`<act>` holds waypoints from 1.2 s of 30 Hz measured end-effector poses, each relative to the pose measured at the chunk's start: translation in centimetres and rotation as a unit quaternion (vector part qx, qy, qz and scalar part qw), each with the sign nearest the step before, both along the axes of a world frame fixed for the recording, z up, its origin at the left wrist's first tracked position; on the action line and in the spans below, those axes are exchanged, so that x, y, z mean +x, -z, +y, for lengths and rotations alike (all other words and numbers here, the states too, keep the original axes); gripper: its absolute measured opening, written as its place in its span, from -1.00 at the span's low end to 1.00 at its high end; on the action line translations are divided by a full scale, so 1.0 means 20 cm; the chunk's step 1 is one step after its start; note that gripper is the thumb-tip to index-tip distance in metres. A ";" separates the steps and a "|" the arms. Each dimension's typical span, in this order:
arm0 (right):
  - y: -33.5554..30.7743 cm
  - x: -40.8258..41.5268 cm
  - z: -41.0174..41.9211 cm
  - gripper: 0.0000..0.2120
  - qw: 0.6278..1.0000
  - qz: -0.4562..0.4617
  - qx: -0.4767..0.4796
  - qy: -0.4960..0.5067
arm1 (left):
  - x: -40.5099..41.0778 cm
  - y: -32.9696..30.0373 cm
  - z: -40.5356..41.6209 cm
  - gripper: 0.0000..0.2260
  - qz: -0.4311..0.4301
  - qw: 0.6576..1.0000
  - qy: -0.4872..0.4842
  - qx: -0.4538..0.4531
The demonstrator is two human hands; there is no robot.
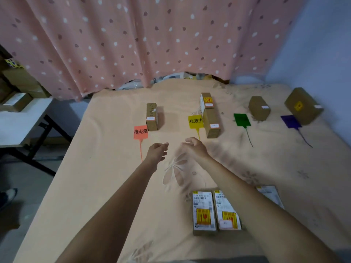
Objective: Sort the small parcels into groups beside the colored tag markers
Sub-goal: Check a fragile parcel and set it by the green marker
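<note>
Four coloured tags lie in a row on the peach bedsheet: red tag, yellow tag, green tag, purple tag. One brown parcel stands by the red tag. Two parcels sit by the yellow tag, one parcel by the green, one larger parcel by the purple. Two labelled parcels lie near me, and a third is partly hidden by my right arm. My left hand and right hand hover mid-bed, fingers loosely curled, holding nothing.
A pink dotted curtain hangs behind the bed. To the left stands a white folding table with cardboard boxes on it. A shoe shows on the floor at the left edge.
</note>
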State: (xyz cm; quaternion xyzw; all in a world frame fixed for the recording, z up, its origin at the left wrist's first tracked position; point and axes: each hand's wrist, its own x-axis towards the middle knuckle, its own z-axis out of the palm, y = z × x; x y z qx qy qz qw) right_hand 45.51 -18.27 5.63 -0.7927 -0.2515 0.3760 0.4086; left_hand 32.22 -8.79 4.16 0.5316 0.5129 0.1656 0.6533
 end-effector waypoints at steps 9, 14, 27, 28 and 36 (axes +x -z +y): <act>0.11 -0.15 -0.67 -0.52 0.984 -0.078 -0.153 -0.051 | -0.13 0.15 -0.54 -0.87 0.022 0.997 0.048 -0.050; 0.20 -0.19 -0.81 -0.53 0.960 -0.103 -0.228 -0.127 | -0.16 0.27 -0.82 -0.81 0.073 0.992 0.062 -0.085; 0.39 -0.33 -0.89 -0.58 0.931 -0.147 -0.230 -0.243 | -0.15 0.45 -1.02 -0.76 0.142 0.984 0.016 -0.111; 0.40 -0.32 -0.88 -0.56 0.934 -0.135 -0.225 -0.242 | -0.16 0.46 -1.01 -0.77 0.148 0.983 0.010 -0.105; 0.46 -0.35 -0.89 -0.54 0.950 -0.121 -0.203 -0.206 | -0.20 0.49 -1.02 -0.81 0.136 0.980 0.026 -0.141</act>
